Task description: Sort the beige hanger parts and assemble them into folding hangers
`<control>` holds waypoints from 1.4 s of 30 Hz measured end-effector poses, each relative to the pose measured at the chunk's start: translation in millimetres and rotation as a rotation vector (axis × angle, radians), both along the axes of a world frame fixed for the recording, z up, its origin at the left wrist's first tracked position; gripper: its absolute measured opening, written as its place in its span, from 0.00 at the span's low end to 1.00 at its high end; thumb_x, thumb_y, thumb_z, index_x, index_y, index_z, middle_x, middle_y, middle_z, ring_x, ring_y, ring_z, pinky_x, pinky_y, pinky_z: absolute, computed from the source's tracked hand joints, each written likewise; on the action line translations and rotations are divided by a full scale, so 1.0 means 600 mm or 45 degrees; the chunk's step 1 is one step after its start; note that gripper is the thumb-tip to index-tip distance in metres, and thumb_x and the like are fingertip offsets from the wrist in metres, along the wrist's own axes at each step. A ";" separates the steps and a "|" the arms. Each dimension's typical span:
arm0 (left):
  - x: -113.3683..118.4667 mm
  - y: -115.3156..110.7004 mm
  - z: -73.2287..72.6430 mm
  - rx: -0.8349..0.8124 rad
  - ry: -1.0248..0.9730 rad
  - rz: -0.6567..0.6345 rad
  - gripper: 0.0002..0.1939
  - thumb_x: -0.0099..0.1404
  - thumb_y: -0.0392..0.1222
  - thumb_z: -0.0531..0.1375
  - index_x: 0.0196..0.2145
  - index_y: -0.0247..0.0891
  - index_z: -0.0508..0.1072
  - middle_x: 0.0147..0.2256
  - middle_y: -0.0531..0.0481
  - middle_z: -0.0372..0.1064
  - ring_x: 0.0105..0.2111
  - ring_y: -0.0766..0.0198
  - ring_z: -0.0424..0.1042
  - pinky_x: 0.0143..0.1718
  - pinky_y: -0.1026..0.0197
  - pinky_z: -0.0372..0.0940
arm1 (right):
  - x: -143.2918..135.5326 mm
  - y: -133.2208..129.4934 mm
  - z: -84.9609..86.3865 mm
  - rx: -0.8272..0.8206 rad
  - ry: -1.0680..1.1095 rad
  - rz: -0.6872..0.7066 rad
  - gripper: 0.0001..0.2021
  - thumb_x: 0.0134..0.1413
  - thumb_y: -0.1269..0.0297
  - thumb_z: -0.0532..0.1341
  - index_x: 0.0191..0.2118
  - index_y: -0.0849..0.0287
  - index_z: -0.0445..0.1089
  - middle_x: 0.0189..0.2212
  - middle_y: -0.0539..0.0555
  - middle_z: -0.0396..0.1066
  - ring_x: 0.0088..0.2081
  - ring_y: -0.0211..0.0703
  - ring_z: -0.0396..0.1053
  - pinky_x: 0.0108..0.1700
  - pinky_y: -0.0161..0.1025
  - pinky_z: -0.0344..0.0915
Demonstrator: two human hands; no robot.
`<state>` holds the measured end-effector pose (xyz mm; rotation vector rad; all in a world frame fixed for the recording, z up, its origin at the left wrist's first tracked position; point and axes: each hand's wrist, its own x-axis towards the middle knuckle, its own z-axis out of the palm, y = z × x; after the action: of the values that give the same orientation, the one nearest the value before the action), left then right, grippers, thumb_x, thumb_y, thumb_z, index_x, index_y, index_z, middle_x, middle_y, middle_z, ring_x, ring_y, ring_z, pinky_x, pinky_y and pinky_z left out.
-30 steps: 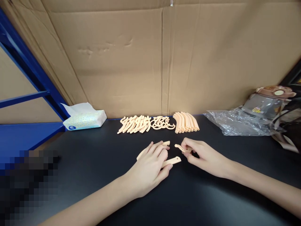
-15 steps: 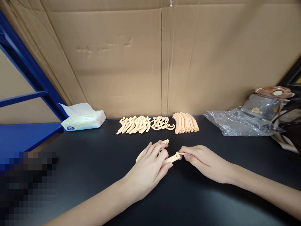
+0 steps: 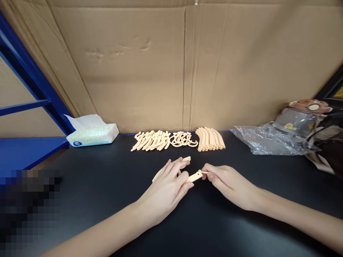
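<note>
Two Hands Meet at the End of a Beige Strip

The beige strip point(image 3: 194, 177) lies between the two hands on the near side of the piles, its holed end pointing to about two o'clock. The left hand point(image 3: 168, 185), at eight o'clock from that end, is palm down, pinching the strip between thumb and index finger — its other fingers reach over a second beige piece point(image 3: 186, 159), mostly covered. The right hand point(image 3: 232, 185), at four o'clock, pinches a small slim piece point(image 3: 205, 172) between thumb and index finger; the slim piece's tip appears to touch the strip's holed end.

From where the hands meet, a pile of slender pieces point(image 3: 151, 141) lies at ten o'clock, a cluster of hooked pieces point(image 3: 181, 139) at eleven, and a row of curved pieces point(image 3: 210, 139) just past twelve. Farther out, a tissue pack point(image 3: 92, 135) sits between nine and ten, while a clear plastic bag point(image 3: 264, 141) lies at two, with a bottle point(image 3: 294, 121) just behind it. Everything rests on the black table point(image 3: 193, 228) — cardboard point(image 3: 128, 71) stands behind.
</note>
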<state>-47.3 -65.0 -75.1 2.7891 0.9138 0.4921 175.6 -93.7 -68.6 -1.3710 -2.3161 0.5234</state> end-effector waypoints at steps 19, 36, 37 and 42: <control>-0.004 -0.004 -0.002 0.009 -0.014 -0.045 0.14 0.73 0.44 0.44 0.40 0.38 0.66 0.62 0.44 0.52 0.63 0.57 0.50 0.64 0.42 0.47 | -0.002 -0.003 -0.002 0.007 -0.017 0.074 0.14 0.66 0.54 0.45 0.31 0.55 0.53 0.26 0.46 0.61 0.26 0.37 0.60 0.29 0.34 0.55; -0.003 -0.007 0.003 -0.038 0.034 -0.076 0.15 0.73 0.43 0.43 0.41 0.38 0.67 0.62 0.45 0.51 0.62 0.58 0.53 0.65 0.45 0.44 | 0.002 0.002 -0.018 0.797 -0.633 0.130 0.20 0.69 0.59 0.38 0.29 0.57 0.58 0.22 0.47 0.64 0.19 0.36 0.63 0.20 0.36 0.47; -0.003 -0.006 0.003 -0.046 0.032 -0.073 0.15 0.73 0.43 0.43 0.42 0.39 0.67 0.62 0.45 0.51 0.62 0.59 0.54 0.65 0.45 0.44 | 0.002 0.003 -0.019 0.842 -0.660 0.132 0.20 0.69 0.60 0.38 0.29 0.57 0.59 0.22 0.47 0.64 0.19 0.36 0.63 0.21 0.37 0.48; -0.003 -0.006 0.002 -0.065 0.067 -0.074 0.15 0.74 0.43 0.43 0.44 0.40 0.67 0.63 0.46 0.50 0.63 0.59 0.51 0.65 0.45 0.44 | 0.006 0.007 -0.017 1.039 -0.740 0.176 0.19 0.68 0.63 0.43 0.28 0.59 0.62 0.21 0.49 0.63 0.20 0.37 0.61 0.24 0.38 0.51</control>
<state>-49.2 -68.5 -73.7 2.7859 0.8410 0.3828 179.1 -89.7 -78.8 -1.0170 -2.5829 -0.8261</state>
